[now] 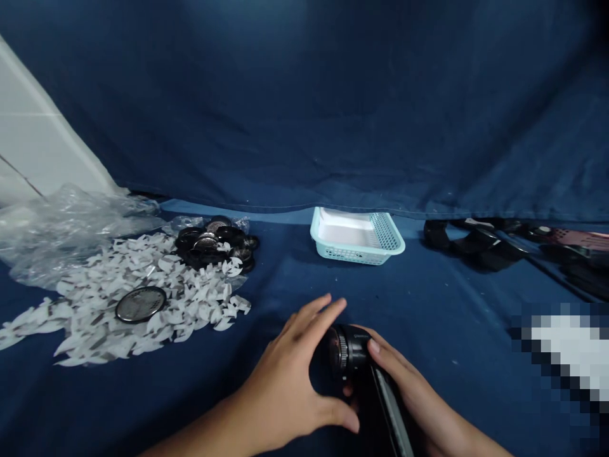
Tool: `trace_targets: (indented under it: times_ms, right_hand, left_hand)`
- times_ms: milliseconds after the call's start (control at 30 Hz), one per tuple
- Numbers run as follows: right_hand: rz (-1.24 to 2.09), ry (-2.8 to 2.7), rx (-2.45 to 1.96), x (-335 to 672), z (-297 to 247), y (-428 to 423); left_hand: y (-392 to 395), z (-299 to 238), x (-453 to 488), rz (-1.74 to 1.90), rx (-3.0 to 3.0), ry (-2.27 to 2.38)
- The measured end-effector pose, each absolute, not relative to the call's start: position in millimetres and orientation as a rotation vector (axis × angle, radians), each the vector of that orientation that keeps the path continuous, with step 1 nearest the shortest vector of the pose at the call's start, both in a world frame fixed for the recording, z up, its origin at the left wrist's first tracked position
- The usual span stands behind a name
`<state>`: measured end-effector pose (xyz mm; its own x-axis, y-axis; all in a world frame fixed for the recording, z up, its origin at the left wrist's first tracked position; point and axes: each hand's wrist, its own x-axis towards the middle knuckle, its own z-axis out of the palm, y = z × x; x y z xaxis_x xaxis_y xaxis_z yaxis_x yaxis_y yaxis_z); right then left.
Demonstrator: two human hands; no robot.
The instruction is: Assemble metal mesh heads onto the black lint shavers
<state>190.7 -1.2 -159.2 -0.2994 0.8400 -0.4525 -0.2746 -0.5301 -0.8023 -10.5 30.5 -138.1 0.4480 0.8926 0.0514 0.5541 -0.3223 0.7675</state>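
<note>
Near the front, my right hand (399,368) is wrapped round a black handheld device (358,346) with a long body and a round head. A ribbed ring circles the head, which faces left. A grey strip runs down the body, and its lower part leaves the frame. My left hand (290,381) is open just left of the head, fingers and thumb spread in a C shape, with a gap between palm and head. The face of the head is dark and partly hidden.
Left lie many small white curved pieces (190,304), a round dark-rimmed disc (141,304) on them, black round parts (216,238) and clear plastic bags (71,228). A light-blue basket (354,254) stands at the back. Black straps (485,247) lie right, beyond a blurred white patch (571,349).
</note>
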Motion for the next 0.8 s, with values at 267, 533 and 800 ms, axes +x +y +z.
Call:
trace_targets:
  times_ms: [267, 533, 800]
  right_hand:
    - [1.890, -0.810, -1.179, 188.7, -157.9, 0.7]
    - [1.789, -0.903, -1.227, 187.7, -158.4, -4.4]
    - [1.722, -0.996, -1.184, 185.0, -163.1, -8.5]
  left_hand:
    - [29.9, -134.7, -10.5, 0.652, 1.923, 1.191]
    - [33.5, -134.9, -6.7, 0.613, 1.580, 1.025]
    - [28.9, -128.2, -7.0, 0.705, 1.585, 0.928]
